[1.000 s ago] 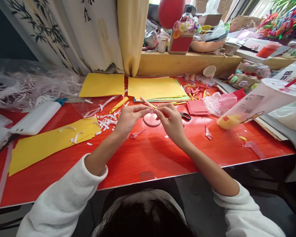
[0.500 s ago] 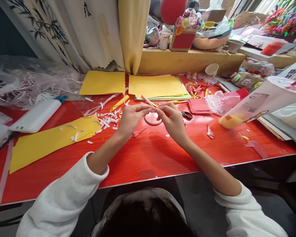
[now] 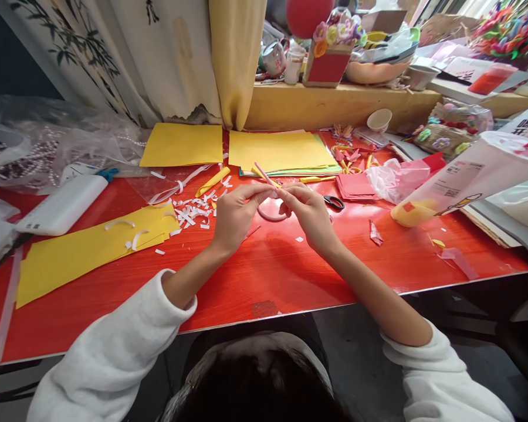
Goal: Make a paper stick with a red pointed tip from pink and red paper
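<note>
Head view: the left hand (image 3: 234,214) is nearly closed, thumb and forefinger pinching the lower end of a slim pink strip (image 3: 263,174); the right hand (image 3: 308,212) meets it there, its thumb and forefinger also gripping that end, the other fingers curled; the strip tilts up and away above the red table (image 3: 264,266), in front of the yellow paper stack (image 3: 281,147); a round pink-rimmed item (image 3: 270,218) lies below the fingertips; black-handled scissors (image 3: 334,203) lie just beside the right hand; white paper scraps (image 3: 192,214) lie near the left.
</note>
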Tool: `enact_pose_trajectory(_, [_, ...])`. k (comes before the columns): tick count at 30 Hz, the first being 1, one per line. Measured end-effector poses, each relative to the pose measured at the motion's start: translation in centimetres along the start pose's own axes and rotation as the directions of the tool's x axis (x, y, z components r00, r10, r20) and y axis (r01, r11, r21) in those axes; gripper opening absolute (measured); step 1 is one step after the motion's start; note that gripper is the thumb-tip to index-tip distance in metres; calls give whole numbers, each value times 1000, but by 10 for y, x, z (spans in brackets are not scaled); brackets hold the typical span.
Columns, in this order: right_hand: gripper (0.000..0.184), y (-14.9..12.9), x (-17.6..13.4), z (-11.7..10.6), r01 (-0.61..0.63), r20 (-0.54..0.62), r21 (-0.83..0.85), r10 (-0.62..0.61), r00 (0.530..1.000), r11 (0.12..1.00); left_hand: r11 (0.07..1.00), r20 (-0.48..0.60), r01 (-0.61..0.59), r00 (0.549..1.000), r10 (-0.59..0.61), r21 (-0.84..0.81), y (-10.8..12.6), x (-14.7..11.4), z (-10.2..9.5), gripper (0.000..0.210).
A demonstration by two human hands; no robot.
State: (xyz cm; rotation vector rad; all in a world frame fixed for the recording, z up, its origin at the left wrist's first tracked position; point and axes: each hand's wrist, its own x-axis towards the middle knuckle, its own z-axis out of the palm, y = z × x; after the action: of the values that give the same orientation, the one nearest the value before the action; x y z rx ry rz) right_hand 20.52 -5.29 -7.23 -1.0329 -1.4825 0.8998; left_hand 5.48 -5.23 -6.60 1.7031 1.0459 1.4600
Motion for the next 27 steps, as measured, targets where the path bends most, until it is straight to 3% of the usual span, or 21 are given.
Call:
enact_pose_trajectory(8, [27,-3,-2,1,-10,-17,-8,9,1000,1000,994,34,-65,998,62,89,3,-2,2,16])
enact_pose_trajectory(15, [26,-7,-3,3,3,-31,-31,-4,1000,1000,997,33,-53,998,52,63,0,-3,3,13])
enact_pose_trajectory(27, [25,-5,-5,6,125,-28,-196,-133,991,973,999,20,-7,1000,7,-32,2,-1,6,4])
